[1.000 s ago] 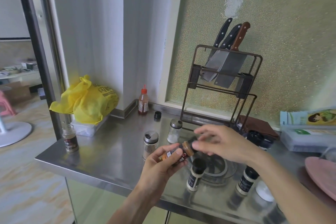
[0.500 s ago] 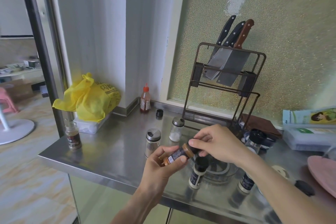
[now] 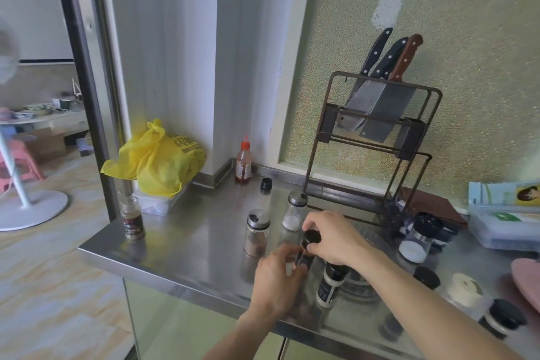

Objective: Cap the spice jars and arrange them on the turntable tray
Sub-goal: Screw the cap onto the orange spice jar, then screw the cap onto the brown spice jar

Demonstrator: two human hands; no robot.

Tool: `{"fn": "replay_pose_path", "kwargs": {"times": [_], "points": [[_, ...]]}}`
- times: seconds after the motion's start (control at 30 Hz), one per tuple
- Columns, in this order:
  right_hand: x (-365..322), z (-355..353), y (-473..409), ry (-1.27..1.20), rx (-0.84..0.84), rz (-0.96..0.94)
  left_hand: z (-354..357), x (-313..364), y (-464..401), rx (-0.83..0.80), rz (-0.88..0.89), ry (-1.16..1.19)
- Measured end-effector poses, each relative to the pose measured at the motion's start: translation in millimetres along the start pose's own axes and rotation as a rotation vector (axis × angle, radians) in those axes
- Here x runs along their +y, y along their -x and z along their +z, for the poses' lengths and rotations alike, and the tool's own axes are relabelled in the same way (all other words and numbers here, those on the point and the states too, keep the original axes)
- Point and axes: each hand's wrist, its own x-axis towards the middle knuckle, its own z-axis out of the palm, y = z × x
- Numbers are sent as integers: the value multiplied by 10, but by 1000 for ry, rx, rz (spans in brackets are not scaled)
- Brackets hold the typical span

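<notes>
A small dark spice jar [image 3: 302, 261] stands nearly upright, its black cap [image 3: 311, 236] on top. Another black-capped jar [image 3: 330, 286] stands just beside it, on the clear turntable tray [image 3: 362, 291].

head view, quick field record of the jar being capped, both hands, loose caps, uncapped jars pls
held jar: small labelled spice jar, about upright over the steel counter
left hand: grips the jar body
right hand: grips the black cap on the jar top
loose cap: black cap near back wall
uncapped jar: open jar at counter's left edge
turntable tray: mostly hidden behind the hands
</notes>
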Motion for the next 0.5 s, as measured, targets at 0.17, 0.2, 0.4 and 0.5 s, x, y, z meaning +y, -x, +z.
{"fn": "replay_pose_path", "kwargs": {"times": [0.17, 0.2, 0.4, 0.5], "points": [[23, 107, -72, 28, -17, 11, -149, -36, 41, 45, 33, -72], [26, 106, -80, 29, -27, 12, -236, -55, 53, 105, 41, -81], [-11, -10, -56, 64, -67, -3, -1205, -521, -109, 736, 28, -117], [-92, -103, -60, 79, -42, -28, -1681, -826, -305, 931, -120, -174]]}}
